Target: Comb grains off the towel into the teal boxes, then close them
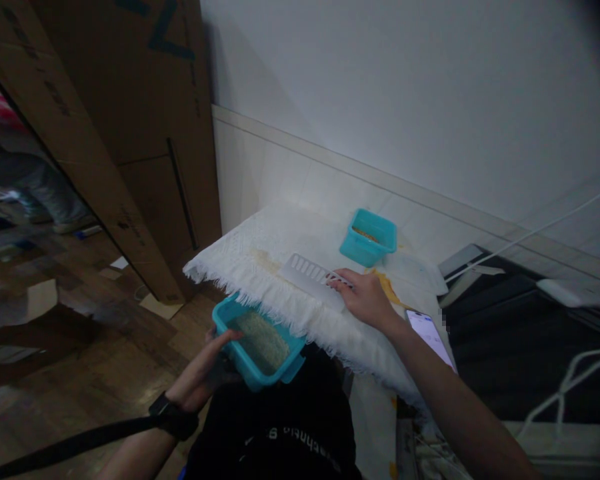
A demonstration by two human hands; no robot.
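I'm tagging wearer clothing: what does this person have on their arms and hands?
The left hand and right hand are ungloved, the forearms sleeveless. A black watch-like band circles the left wrist; a black strap leads from it to the picture's lower left.

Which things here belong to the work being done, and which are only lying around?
In use:
left hand holding the teal tub of grains
right hand on the white slotted lid
white cloth

Lying about:
second teal tub
phone
cardboard box
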